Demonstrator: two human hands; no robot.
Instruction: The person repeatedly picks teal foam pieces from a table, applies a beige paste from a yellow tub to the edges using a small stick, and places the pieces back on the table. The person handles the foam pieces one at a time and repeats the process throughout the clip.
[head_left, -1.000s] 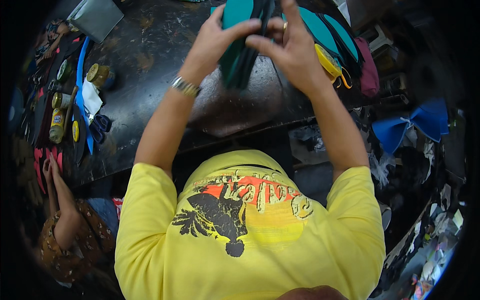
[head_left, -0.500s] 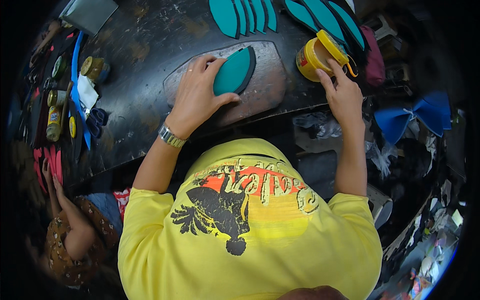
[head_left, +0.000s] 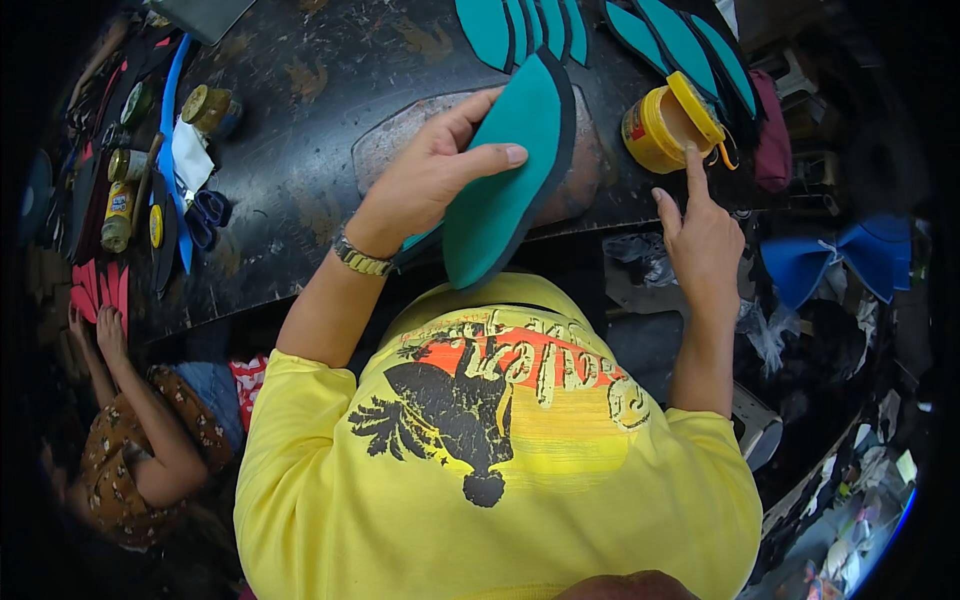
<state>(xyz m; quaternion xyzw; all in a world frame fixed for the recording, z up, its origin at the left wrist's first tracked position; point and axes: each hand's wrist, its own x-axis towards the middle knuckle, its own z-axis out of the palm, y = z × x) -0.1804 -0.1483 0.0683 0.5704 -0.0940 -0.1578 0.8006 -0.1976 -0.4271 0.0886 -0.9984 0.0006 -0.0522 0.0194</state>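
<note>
Pinched between my left thumb and fingers is a teal leaf-shaped foam piece [head_left: 507, 195] with a dark edge; my left hand [head_left: 425, 185] tilts it up over the near edge of the table. A bit of teal also shows under that hand, mostly hidden. My right hand [head_left: 703, 245] has its index finger stretched out to the mouth of an open yellow tub [head_left: 650, 135], thumb apart. Tan paste is visible inside the tub, and its yellow lid [head_left: 697, 106] leans at the opening. Beneath the foam piece lies a worn flat slab [head_left: 385, 145].
More teal pieces [head_left: 487, 35] lie at the far side, others [head_left: 680, 40] at far right. Jars [head_left: 205, 108], a blue strip [head_left: 170, 150] and scissors [head_left: 207, 215] lie on the left. Another person's arm [head_left: 150, 420] is at lower left. A blue bow-shaped piece [head_left: 835, 255] is at right.
My left hand has lifted the teal piece off the slab and turned it upright toward me. My right index finger has drawn back from inside the tub to its rim. The view shifted slightly.
</note>
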